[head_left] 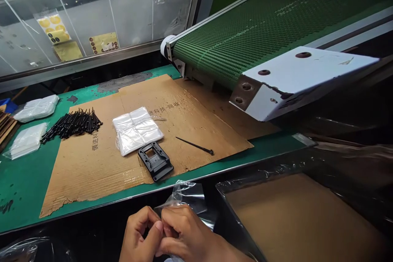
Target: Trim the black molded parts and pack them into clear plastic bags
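Observation:
Both hands meet at the bottom of the head view, below the bench edge. My left hand and my right hand pinch a clear plastic bag that sticks up between them. On the cardboard sheet above lie a black plastic frame part, a stack of clear bags and a single black pin. A pile of black pins lies farther left.
A green conveyor belt with a white end plate overhangs the bench at right. A plastic-lined cardboard box sits at lower right. More bag bundles lie at the far left on the green mat.

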{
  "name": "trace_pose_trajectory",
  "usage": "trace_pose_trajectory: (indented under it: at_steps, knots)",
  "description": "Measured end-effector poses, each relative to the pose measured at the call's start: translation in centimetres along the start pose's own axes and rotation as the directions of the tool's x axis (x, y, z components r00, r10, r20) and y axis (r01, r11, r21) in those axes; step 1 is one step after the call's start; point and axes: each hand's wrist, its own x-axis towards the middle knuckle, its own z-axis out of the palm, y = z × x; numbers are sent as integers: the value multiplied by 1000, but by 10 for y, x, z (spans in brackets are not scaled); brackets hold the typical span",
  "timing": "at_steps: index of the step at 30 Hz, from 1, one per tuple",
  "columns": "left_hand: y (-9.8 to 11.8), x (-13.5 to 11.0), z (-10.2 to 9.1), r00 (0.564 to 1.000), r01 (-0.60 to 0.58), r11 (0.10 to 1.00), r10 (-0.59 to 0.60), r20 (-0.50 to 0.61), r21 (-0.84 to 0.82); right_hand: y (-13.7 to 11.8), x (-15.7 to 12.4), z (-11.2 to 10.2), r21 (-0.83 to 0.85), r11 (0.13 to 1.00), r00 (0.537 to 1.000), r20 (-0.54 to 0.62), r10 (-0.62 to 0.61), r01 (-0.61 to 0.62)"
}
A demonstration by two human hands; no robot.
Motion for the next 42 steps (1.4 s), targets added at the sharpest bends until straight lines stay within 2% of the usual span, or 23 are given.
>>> trace_pose_trajectory:
  at_steps: [2, 4, 7, 9, 12, 15, 17, 19, 21, 23, 24, 25, 26, 27, 28, 29, 31, 33, 35, 37, 38, 39, 42]
  knots:
    - [-2, 0, 4, 996, -4, 975, -15, -86, -221, -1, 1, -3, 106, 993, 999, 12, 49, -50]
    - [-4, 1, 4, 985, -23, 889, -57, -161, -458, 0, 3, -7, 211, 973, 996, -12, 92, -88]
    - [-6, 3, -4, 969, 2, 674, -182, -164, -739, 5, 6, -13, 166, 982, 970, -206, 127, -93]
    - [-8, 4, -8, 964, 16, 599, -222, -147, -800, 9, 10, -14, 163, 979, 924, -339, 174, -125]
    - [-10, 5, -3, 955, -44, 645, -197, -221, -763, 10, 16, -14, 470, 872, 877, -354, 325, -133]
    - [-12, 7, 8, 913, -92, 796, -172, -370, -598, 5, 22, -13, 702, 710, 847, -338, 409, -62]
    - [-15, 9, 10, 872, -92, 858, -176, -457, -505, 2, 24, -9, 730, 682, 846, -334, 416, -47]
    - [-19, 13, 7, 834, -78, 886, -193, -517, -457, 1, 23, -5, 686, 725, 877, -309, 368, -63]
    - [-24, 16, 0, 784, -72, 946, -142, -604, -317, 1, 22, -2, 506, 862, 917, -329, 226, -31]
    - [-28, 17, -7, 697, -119, 991, 131, -705, 66, 0, 22, 0, 193, 977, 947, -319, -21, 87]
    - [-30, 17, -10, 626, -152, 932, 347, -698, 328, -2, 23, 0, 24, 985, 950, -269, -156, 168]
    - [-31, 17, -13, 552, -175, 802, 560, -617, 571, -4, 24, 1, -123, 959, 942, -195, -274, 254]
    - [-31, 16, -16, 504, -199, 637, 718, -480, 744, -7, 26, 1, -231, 913, 924, -110, -367, 335]
    - [-31, 16, -20, 485, -244, 489, 810, -331, 838, -9, 27, 1, -309, 863, 901, -39, -432, 400]
    - [-31, 15, -24, 499, -306, 387, 843, -200, 870, -12, 29, 1, -367, 814, 877, 13, -479, 450]
    - [-29, 15, -29, 535, -369, 344, 838, -105, 864, -14, 31, 0, -409, 774, 858, 43, -512, 483]
    - [-25, 17, -41, 611, -404, 394, 788, -77, 826, -16, 34, -6, -446, 749, 843, 22, -538, 489]
    - [-20, 19, -56, 626, -267, 506, 738, -251, 820, -12, 39, -16, -455, 795, 853, -131, -505, 401]
    - [-15, 22, -69, 568, -59, 621, 665, -485, 781, -3, 46, -29, -462, 859, 833, -369, -411, 219]
    - [-10, 25, -78, 520, 111, 687, 575, -632, 718, 9, 55, -42, -394, 919, 788, -560, -257, 19]
    - [-9, 26, -79, 526, 166, 703, 530, -665, 691, 16, 60, -47, -301, 952, 778, -610, -153, -49]
    - [-8, 26, -80, 556, 201, 709, 485, -674, 676, 21, 64, -51, -181, 979, 781, -623, -42, -92]
    - [-9, 26, -79, 666, 246, 688, 392, -635, 682, 31, 71, -57, 169, 977, 806, -555, 206, -132]
